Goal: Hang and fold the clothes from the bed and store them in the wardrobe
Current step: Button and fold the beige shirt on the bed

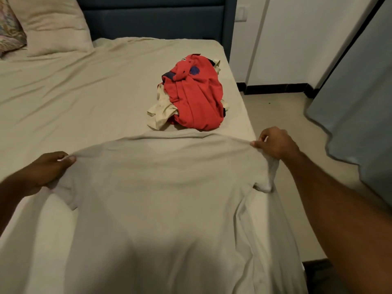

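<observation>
While the left hand and right hand each pinch a shoulder of the pale grey cotton shirt, it lies spread at the bed's near edge; a crumpled red polo shirt sits by the right edge.

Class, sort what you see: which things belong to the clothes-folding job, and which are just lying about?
Job: white shirt, pinched by left hand and right hand; red shirt and cream garment, piled on bed.
Lying about: pillow, headboard.
</observation>
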Action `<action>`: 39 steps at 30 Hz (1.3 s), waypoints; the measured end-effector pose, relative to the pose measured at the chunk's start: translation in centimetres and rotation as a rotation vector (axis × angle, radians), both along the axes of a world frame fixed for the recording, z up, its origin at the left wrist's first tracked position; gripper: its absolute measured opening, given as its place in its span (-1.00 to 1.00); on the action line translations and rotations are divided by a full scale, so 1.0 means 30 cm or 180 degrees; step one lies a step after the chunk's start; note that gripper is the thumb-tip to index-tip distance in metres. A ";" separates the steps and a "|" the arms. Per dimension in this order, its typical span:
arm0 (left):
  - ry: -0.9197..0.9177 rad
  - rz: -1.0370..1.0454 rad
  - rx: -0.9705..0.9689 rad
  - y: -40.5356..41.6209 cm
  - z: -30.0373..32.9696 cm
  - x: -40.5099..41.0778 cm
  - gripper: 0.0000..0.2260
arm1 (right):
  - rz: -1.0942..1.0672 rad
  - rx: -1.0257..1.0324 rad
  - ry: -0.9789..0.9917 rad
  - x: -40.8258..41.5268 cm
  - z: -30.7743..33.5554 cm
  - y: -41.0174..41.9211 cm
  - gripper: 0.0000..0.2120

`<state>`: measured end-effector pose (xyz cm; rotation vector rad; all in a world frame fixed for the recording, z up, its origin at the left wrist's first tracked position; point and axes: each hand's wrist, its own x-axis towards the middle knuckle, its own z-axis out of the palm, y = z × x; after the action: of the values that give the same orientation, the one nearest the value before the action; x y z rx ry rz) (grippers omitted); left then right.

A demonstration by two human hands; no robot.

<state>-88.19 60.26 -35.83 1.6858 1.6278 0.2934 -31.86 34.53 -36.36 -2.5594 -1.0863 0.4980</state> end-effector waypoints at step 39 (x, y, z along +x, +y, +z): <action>-0.0307 0.0229 -0.0423 -0.973 -0.008 -0.061 -0.67 | -0.0102 0.0361 0.1749 -0.834 -0.049 -0.877 -0.35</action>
<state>-90.03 31.08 -36.07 1.4940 1.6027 0.2908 -56.88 8.21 -37.83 -2.1414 -0.8402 1.0213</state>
